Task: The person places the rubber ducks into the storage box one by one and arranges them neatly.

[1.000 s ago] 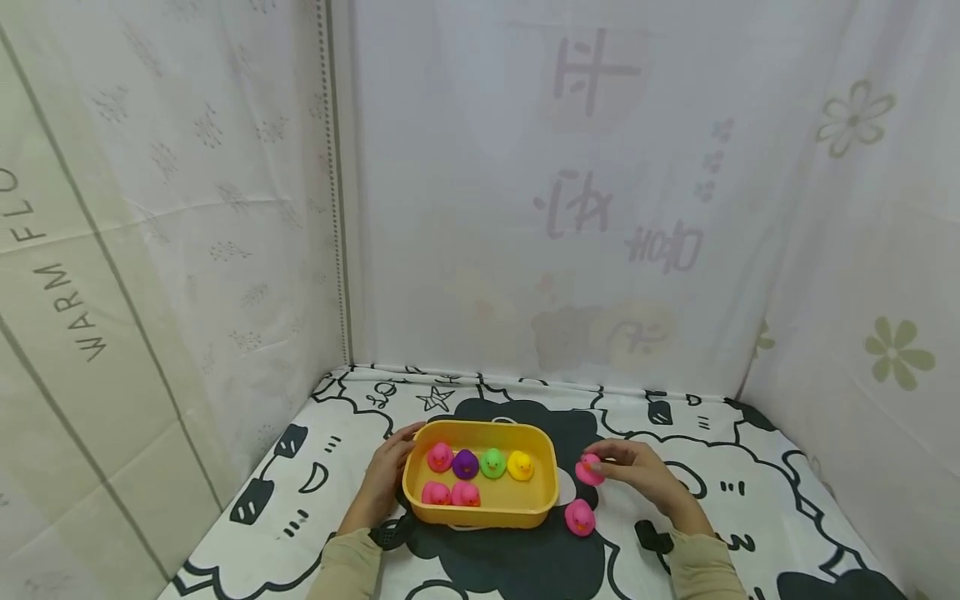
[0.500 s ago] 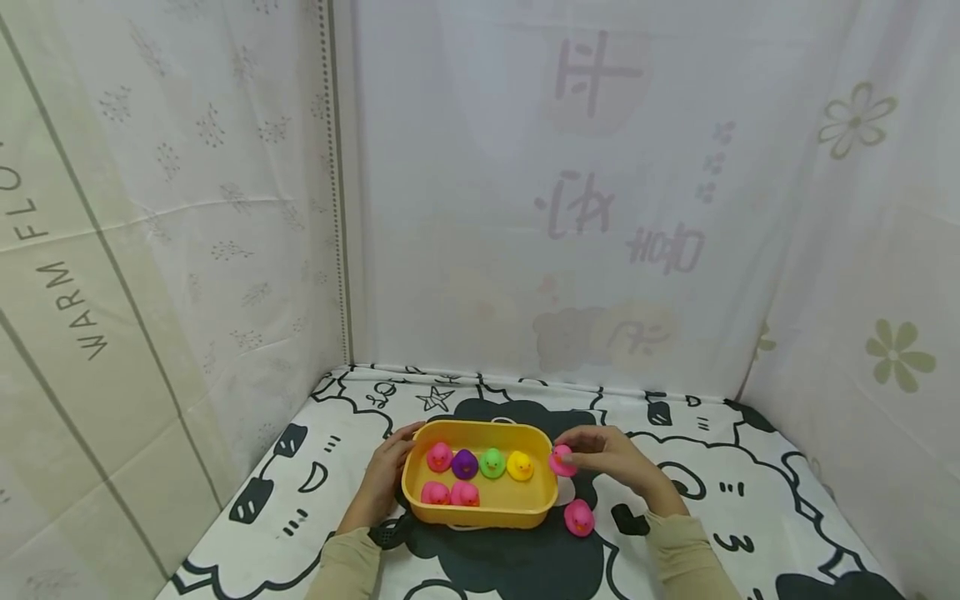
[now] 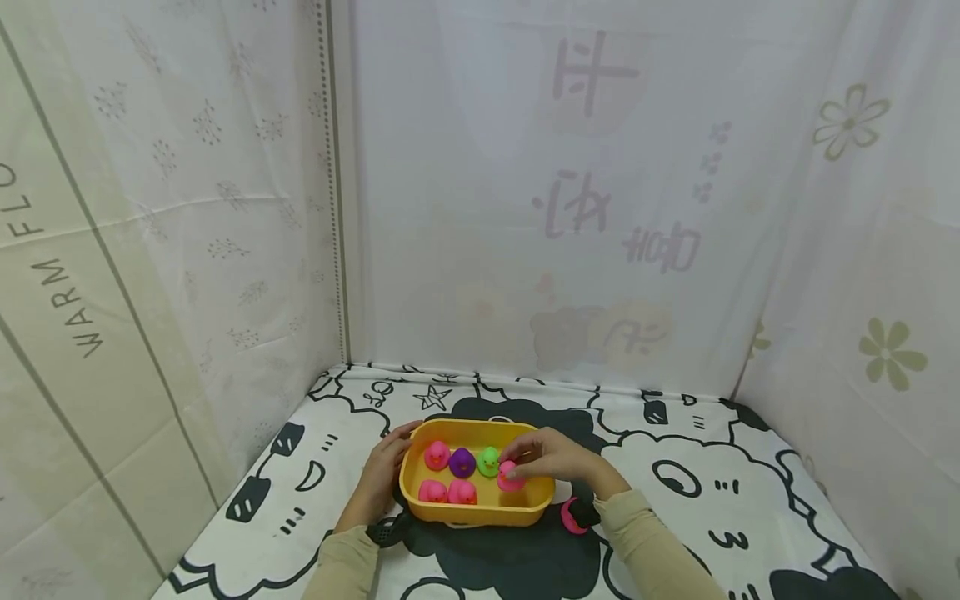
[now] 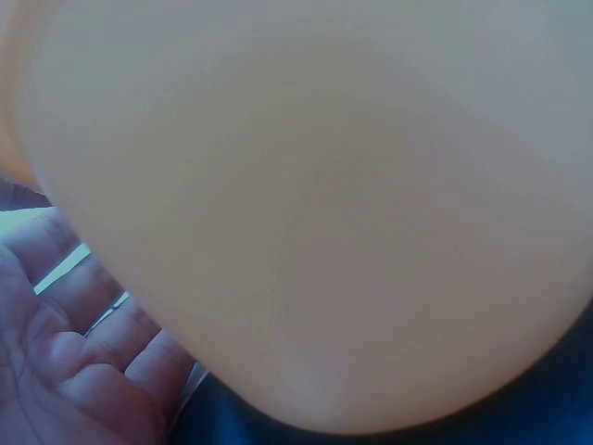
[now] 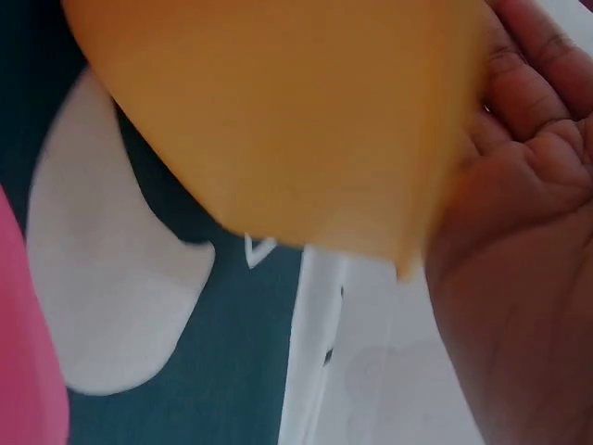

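Note:
A yellow tub holds several toy rubber ducks. My left hand holds the tub's left side, fingers around its far left corner. In the left wrist view, the blurred tub wall hides those fingertips. My right hand reaches over the right rim, thumb and fingers pinching a pink rubber duck inside the tub. Beside it is a green duck, then a purple duck and a pink duck. Two pink ducks sit in the near left part. The yellow duck is hidden behind my right hand.
Another pink duck lies on the cloth right of the tub, partly covered by my right wrist. A black-and-white cartoon cloth covers the table. White printed curtains enclose the back and sides.
My right hand has carried the pink duck leftward from the cloth, over the rim and into the tub's right part. My left hand has stayed at the tub's left side.

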`<state>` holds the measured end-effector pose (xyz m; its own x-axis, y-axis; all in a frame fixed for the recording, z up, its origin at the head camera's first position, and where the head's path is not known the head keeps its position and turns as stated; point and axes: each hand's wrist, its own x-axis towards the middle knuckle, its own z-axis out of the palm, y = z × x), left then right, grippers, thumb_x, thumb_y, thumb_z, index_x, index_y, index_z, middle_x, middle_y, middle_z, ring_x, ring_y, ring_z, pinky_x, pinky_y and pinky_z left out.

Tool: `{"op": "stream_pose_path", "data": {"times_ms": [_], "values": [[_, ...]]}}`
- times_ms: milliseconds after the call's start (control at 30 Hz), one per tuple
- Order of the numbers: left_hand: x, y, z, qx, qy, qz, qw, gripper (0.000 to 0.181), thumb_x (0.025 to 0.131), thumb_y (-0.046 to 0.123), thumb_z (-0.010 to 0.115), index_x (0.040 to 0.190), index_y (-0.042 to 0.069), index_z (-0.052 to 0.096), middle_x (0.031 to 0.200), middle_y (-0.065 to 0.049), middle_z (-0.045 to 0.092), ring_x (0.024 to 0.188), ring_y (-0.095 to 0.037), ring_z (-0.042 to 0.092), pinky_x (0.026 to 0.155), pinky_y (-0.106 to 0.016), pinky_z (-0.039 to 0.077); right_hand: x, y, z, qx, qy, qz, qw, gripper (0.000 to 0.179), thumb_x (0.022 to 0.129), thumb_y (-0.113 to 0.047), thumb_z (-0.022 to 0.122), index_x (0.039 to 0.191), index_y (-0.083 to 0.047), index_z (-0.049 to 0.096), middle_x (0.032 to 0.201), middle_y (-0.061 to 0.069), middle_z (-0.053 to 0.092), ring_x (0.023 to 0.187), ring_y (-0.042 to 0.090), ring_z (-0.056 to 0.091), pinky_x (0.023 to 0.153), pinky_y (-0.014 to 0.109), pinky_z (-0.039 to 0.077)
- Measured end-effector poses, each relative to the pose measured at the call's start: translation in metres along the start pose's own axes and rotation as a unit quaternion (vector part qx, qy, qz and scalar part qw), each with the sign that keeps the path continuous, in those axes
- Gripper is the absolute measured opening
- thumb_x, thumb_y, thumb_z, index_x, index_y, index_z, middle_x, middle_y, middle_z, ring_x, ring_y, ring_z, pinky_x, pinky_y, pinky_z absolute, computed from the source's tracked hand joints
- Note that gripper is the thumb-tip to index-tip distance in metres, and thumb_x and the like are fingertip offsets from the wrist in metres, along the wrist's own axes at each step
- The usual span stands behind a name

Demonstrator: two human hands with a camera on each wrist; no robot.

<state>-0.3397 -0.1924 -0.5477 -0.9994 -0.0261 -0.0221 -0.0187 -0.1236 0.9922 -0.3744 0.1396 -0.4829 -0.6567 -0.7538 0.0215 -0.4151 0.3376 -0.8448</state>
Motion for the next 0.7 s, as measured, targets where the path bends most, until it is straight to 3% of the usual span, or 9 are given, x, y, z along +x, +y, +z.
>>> {"op": "stream_pose_path", "data": {"times_ms": [267, 700], "values": [[-0.001, 0.000, 0.000, -0.002, -0.005, 0.004, 1.0000, 0.046, 0.101, 0.026, 0.046, 0.145, 0.016, 0.054, 0.149, -0.012, 0.049, 0.135, -0.033, 0.050, 0.111, -0.047, 0.040, 0.013, -0.001, 0.014, -0.001, -0.035, -0.012, 0.9993, 0.025, 0.091, -0.021, 0.075, 0.115, -0.013, 0.074, 0.110, -0.004, 0.072, 0.108, 0.012, 0.067, 0.095, 0.026, 0.053], [0.001, -0.001, 0.001, 0.000, 0.003, 0.002, 1.0000, 0.044, 0.101, 0.024, 0.045, 0.143, 0.017, 0.056, 0.147, -0.012, 0.051, 0.132, -0.033, 0.053, 0.109, -0.046, 0.043, 0.012, -0.004, 0.024, -0.047, -0.026, 0.007, 0.9985, 0.022, 0.090, -0.022, 0.075, 0.112, -0.019, 0.075, 0.107, -0.010, 0.071, 0.108, 0.008, 0.066, 0.097, 0.025, 0.051]]}}
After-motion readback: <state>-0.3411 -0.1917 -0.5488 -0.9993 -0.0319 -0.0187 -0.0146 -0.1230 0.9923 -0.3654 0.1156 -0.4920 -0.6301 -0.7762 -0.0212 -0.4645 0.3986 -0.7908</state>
